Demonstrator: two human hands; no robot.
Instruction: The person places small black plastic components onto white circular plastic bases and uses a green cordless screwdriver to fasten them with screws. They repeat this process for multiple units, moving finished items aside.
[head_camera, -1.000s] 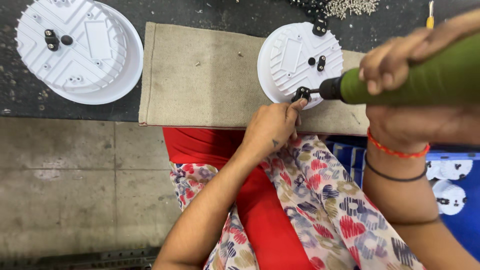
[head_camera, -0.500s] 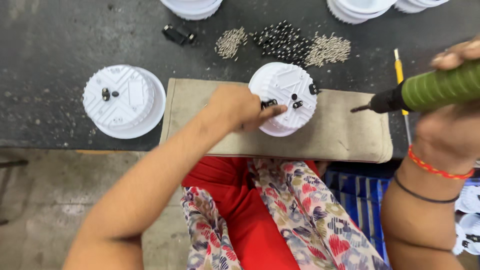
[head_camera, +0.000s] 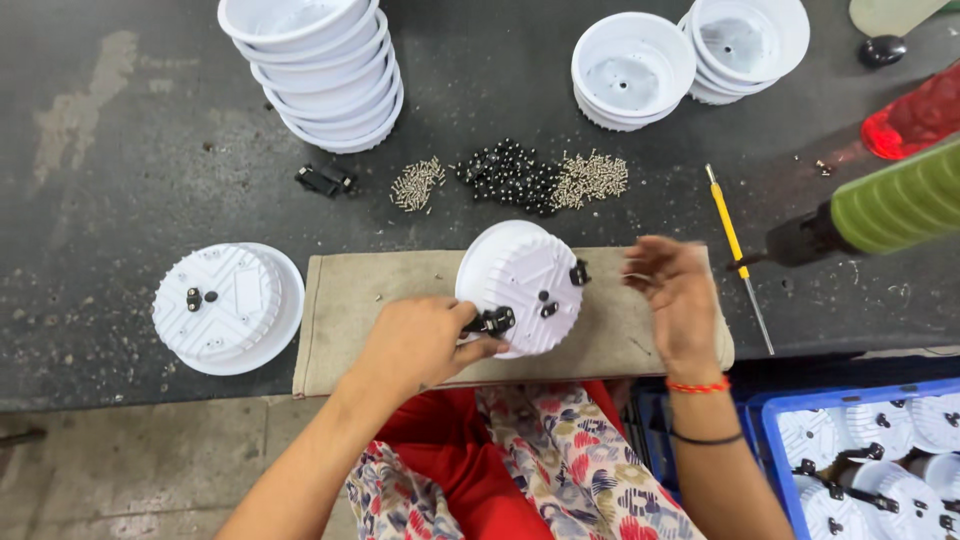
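Left hand: the left hand (head_camera: 418, 345) rests on the cloth mat, its fingers pinched together on a small black clip (head_camera: 492, 321) at the edge of the round white housing (head_camera: 522, 290).
Right hand: the right hand (head_camera: 675, 290) hovers just to the right of the housing, palm up, fingers spread apart and a bit blurry — I cannot tell if a tiny part lies in it.
Housing: one round white plastic shell, ribbed on its side, lying tilted on the mat, with three small black bits on its flat face.
Mat: one tan cloth mat (head_camera: 370, 290), flat and rough, on the dark table (head_camera: 120, 150).
Second housing: one more white shell (head_camera: 225, 305) sits left of the mat, face up, with two black bits on it.
Bowl stacks: three stacks of smooth white plastic bowls — a tall one (head_camera: 315, 65) at top left, two lower ones (head_camera: 630, 70) (head_camera: 745, 45) at top right.
Small parts: three little heaps, silver pins (head_camera: 418, 184), shiny black bits (head_camera: 510, 175), more silver pins (head_camera: 590, 178).
Loose clip: one black clip (head_camera: 322, 181) lies alone near the left heap.
Tools: one thin yellow screwdriver (head_camera: 732, 238) and one fat green power driver (head_camera: 880, 208), lying right of the mat.
Crate: one blue crate (head_camera: 770, 430) at lower right, holding more white shells.
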